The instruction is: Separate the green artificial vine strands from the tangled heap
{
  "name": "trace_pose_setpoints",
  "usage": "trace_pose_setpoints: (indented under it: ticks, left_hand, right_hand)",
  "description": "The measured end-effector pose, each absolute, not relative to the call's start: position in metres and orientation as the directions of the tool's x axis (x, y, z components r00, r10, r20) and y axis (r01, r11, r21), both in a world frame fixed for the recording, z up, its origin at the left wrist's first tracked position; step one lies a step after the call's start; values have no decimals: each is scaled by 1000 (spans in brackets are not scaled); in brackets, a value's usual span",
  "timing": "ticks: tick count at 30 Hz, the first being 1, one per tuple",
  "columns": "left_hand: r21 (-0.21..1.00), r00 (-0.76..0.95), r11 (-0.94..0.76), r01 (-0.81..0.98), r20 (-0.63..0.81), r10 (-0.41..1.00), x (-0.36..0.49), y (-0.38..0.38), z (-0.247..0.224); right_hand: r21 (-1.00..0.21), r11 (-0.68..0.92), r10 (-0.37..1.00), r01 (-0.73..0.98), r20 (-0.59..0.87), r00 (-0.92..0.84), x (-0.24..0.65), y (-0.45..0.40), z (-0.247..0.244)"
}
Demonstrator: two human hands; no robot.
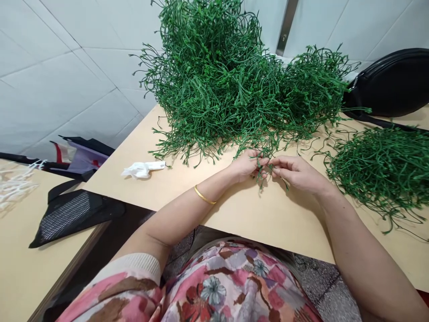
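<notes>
Thin green plastic stems (pixel 260 175) with small budded tips are pinched in my left hand (pixel 248 164), just in front of a big heap. My right hand (pixel 296 172) meets it fingertip to fingertip, thumb and forefinger closed on part of the same green stems. The exact joint between the fingers is too small to make out. Behind both hands rises the large tangled heap of green stems (pixel 214 85), its front strands reaching my fingers. A second, lower pile of green stems (pixel 382 165) lies to the right of my right hand.
A crumpled white tissue (pixel 142 169) lies on the tan table (pixel 187 188) at left. A black bag (pixel 395 82) stands at the back right. Beyond a gap, another table holds a black mesh pouch (pixel 70 214), white netting (pixel 15 188) and folded umbrellas (pixel 80 154). Tiled walls (pixel 83 85) border the back.
</notes>
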State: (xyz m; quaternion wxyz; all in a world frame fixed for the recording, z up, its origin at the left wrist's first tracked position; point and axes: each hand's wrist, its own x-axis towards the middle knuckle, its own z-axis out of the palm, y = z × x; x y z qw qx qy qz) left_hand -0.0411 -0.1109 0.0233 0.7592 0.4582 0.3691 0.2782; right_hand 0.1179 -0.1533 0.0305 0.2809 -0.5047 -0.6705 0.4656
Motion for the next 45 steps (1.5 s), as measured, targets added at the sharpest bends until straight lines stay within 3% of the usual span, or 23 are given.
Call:
trace_pose_setpoints:
  ticks: [4, 8, 11, 13, 15, 18, 21, 24, 27, 29, 31, 34, 36, 38, 45]
  left_hand:
    - [856, 530, 494, -153, -351, 772, -39, -109, 24]
    - [868, 519, 449, -212, -290, 804, -37, -110, 20]
    - [873, 488, 429, -234, -276, 828, -32, -112, 18]
    - [876, 435, 419, -240, -289, 853, -28, -113, 19]
    - [881, 389, 400, -253, -286, 876, -24, -116, 20]
    - [882, 363, 377, -283, -266, 893, -21, -121, 21]
    - [882, 348, 374, -288, -268, 899, -19, -125, 22]
    - [870, 335, 396, -293, -295, 895, -18, -126, 24]
    - [863, 265, 399, -310, -325, 908, -18, -124, 25]
    - [862, 275, 402, -310, -323, 905, -20, -122, 24]
    - [863, 338, 398, -311, -291, 895, -21, -119, 22]
    - [869, 385, 375, -322, -241, 891, -24, -116, 18]
    - [872, 398, 362, -328, -220, 890, -25, -115, 16]
    - [887, 411, 339, -314, -195, 891, -27, -115, 16]
    - [916, 422, 301, -267, -170, 891, -29, -117, 17]
  right_hand:
    - [-878, 118, 950, 465, -37, -311, 118, -153, 31]
    - [-847, 93, 979, 523, -17, -203, 113, -153, 33]
    - [-750, 94, 992, 655, 15, -125, 103, -158, 36]
    - [-552, 172, 984, 816, 140, -113, 94, -163, 38]
    - [-218, 286, 924, 933, 320, -208, 88, -168, 38]
    - [221, 411, 745, 884, 478, -466, 86, -173, 37]
    - [396, 447, 602, 802, 530, -597, 91, -174, 36]
    - [432, 473, 548, 768, 538, -640, 91, -176, 37]
    - [381, 483, 570, 788, 546, -614, 83, -184, 44]
    - [271, 474, 650, 838, 535, -540, 80, -188, 51]
    - [67, 415, 748, 907, 542, -383, 83, -188, 58]
    - [-368, 259, 858, 893, 513, -37, 100, -182, 63]
    - [-633, 180, 929, 753, 360, 80, 112, -176, 62]
    - [-796, 98, 979, 597, 183, 84, 120, -172, 59]
    - [-913, -59, 998, 403, -47, 39, 108, -165, 43]
